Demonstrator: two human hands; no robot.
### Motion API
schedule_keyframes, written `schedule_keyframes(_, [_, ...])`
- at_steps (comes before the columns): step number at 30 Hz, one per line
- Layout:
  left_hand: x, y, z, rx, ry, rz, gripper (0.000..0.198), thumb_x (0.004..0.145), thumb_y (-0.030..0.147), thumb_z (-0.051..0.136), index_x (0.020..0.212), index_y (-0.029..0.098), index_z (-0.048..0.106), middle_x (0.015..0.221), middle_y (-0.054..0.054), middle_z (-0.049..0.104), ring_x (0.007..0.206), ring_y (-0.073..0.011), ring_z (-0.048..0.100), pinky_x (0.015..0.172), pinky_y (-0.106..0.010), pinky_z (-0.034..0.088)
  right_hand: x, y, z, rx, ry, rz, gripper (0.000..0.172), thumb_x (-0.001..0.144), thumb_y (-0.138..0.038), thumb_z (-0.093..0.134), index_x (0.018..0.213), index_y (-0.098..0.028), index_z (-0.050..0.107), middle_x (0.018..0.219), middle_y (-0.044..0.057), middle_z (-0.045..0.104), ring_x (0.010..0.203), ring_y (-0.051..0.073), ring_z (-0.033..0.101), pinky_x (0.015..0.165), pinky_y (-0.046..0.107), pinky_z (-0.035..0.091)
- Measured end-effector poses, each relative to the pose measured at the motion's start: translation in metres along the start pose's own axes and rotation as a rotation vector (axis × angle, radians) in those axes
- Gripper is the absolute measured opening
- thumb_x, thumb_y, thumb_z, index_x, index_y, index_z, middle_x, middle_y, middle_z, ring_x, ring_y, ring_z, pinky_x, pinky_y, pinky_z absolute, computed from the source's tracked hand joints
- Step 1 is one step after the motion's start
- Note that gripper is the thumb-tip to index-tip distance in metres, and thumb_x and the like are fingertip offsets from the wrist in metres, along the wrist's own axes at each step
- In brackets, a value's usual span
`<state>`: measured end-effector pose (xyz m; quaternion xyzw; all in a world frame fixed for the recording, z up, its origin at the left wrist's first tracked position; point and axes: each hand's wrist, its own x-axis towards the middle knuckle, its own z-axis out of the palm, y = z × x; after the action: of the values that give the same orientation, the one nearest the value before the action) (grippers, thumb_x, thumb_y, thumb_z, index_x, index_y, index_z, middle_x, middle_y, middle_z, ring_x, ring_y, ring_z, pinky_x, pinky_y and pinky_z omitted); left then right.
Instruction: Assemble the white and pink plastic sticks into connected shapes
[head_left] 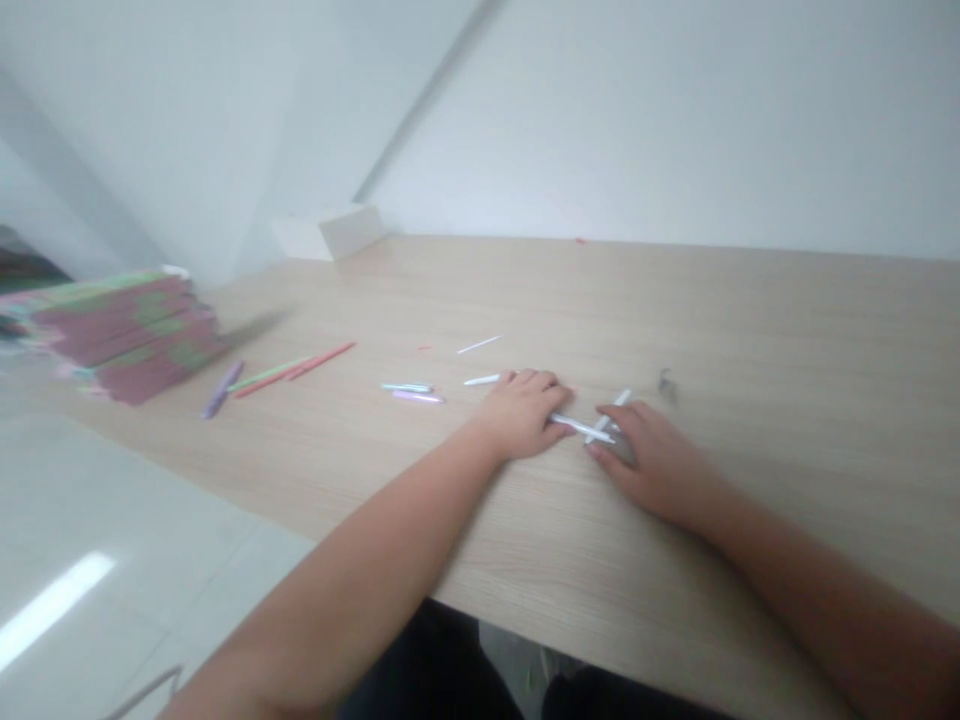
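My left hand (pixel 525 412) rests palm down on the table, its thumb and fingers closed on a slim white pen (pixel 581 427) that points to the right. Close beside it, my right hand (pixel 649 455) curls its thumb and forefinger around a short white pen-like piece (pixel 621 399), tilted up and to the right. The two white pieces cross or meet between my hands; blur hides whether they touch. Just beyond my left fingers lies another white pen (pixel 481 380). A thin white rod (pixel 480 344) is farther back.
Left of my hands lie a teal pen (pixel 407 387) and a lilac pen (pixel 418 397). Farther left are red sticks (pixel 322 360), a green stick (pixel 274 373), a purple pen (pixel 223 390) and a stack of colourful packs (pixel 142 335). A small dark item (pixel 666 380) sits beyond my right hand.
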<state>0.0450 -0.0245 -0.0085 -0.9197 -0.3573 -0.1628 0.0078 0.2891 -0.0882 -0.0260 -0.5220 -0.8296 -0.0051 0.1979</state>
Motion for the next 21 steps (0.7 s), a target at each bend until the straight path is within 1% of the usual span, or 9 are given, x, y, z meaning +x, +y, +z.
schedule_keyframes(2, [0.0,0.0,0.004,0.016,0.013,-0.026,0.064,0.098,0.065,0.049,0.152,0.031,0.052,0.156,-0.012,0.052,0.146,-0.033,0.044,0.12,-0.055,0.034,0.0,0.002,0.003,0.011,0.021,-0.035,0.049,0.1,-0.046,0.054,0.134,-0.012,0.06,0.125,0.021,0.065,0.118,0.037,0.062,0.103,0.053,0.05])
schedule_keyframes(3, [0.0,-0.001,0.007,0.022,0.006,-0.061,0.068,0.096,0.071,0.047,0.152,0.032,0.052,0.163,-0.012,0.045,0.152,-0.035,0.036,0.123,-0.059,0.028,-0.001,0.003,0.005,0.013,0.024,-0.049,0.048,0.1,-0.046,0.055,0.135,-0.013,0.06,0.127,0.021,0.064,0.119,0.037,0.061,0.104,0.054,0.049])
schedule_keyframes(5, [0.0,-0.003,0.012,0.022,-0.033,-0.155,0.077,0.092,0.08,0.043,0.153,0.035,0.051,0.168,-0.014,0.037,0.158,-0.0395,0.025,0.124,-0.067,0.019,-0.002,0.005,0.009,-0.001,0.011,-0.065,0.051,0.099,-0.048,0.056,0.138,-0.015,0.06,0.132,0.021,0.063,0.124,0.037,0.059,0.108,0.055,0.047])
schedule_keyframes(7, [0.001,-0.004,0.015,0.01,-0.074,-0.239,0.085,0.089,0.086,0.04,0.157,0.036,0.046,0.169,-0.015,0.036,0.159,-0.0411,0.023,0.124,-0.069,0.015,-0.003,0.007,0.014,-0.038,-0.022,-0.062,0.057,0.1,-0.053,0.054,0.144,-0.017,0.057,0.142,0.021,0.059,0.132,0.038,0.055,0.112,0.057,0.043])
schedule_keyframes(9, [0.002,-0.005,0.016,0.003,-0.093,-0.259,0.086,0.088,0.087,0.039,0.158,0.037,0.043,0.169,-0.014,0.037,0.158,-0.0395,0.026,0.125,-0.068,0.016,-0.003,0.009,0.019,-0.081,-0.061,-0.055,0.063,0.101,-0.058,0.049,0.15,-0.018,0.054,0.156,0.022,0.05,0.145,0.04,0.045,0.116,0.06,0.037])
schedule_keyframes(11, [0.002,-0.006,0.016,0.004,-0.101,-0.253,0.085,0.089,0.087,0.038,0.158,0.037,0.043,0.169,-0.013,0.036,0.158,-0.0378,0.029,0.125,-0.064,0.018,-0.002,0.01,0.022,-0.115,-0.09,-0.053,0.068,0.102,-0.062,0.046,0.154,-0.018,0.051,0.164,0.025,0.042,0.152,0.041,0.036,0.119,0.061,0.033])
schedule_keyframes(12, [0.003,-0.006,0.016,0.006,-0.104,-0.249,0.085,0.089,0.087,0.038,0.158,0.036,0.044,0.17,-0.013,0.036,0.158,-0.0374,0.029,0.126,-0.063,0.019,-0.001,0.01,0.023,-0.127,-0.104,-0.055,0.071,0.102,-0.064,0.044,0.156,-0.017,0.05,0.165,0.026,0.04,0.154,0.042,0.034,0.12,0.062,0.031])
schedule_keyframes(17, [0.003,-0.008,0.013,0.013,-0.126,-0.248,0.088,0.089,0.088,0.036,0.158,0.034,0.043,0.17,-0.012,0.035,0.156,-0.0374,0.031,0.124,-0.06,0.024,0.002,0.009,0.022,-0.154,-0.169,-0.047,0.081,0.102,-0.07,0.036,0.162,-0.016,0.043,0.168,0.029,0.034,0.154,0.045,0.033,0.121,0.064,0.027])
schedule_keyframes(21, [0.003,-0.009,0.012,-0.003,-0.125,-0.241,0.086,0.089,0.087,0.037,0.157,0.035,0.044,0.169,-0.012,0.037,0.154,-0.0378,0.035,0.121,-0.062,0.029,0.003,0.007,0.022,-0.159,-0.186,-0.037,0.086,0.102,-0.072,0.033,0.163,-0.013,0.039,0.169,0.029,0.031,0.156,0.044,0.031,0.123,0.063,0.026])
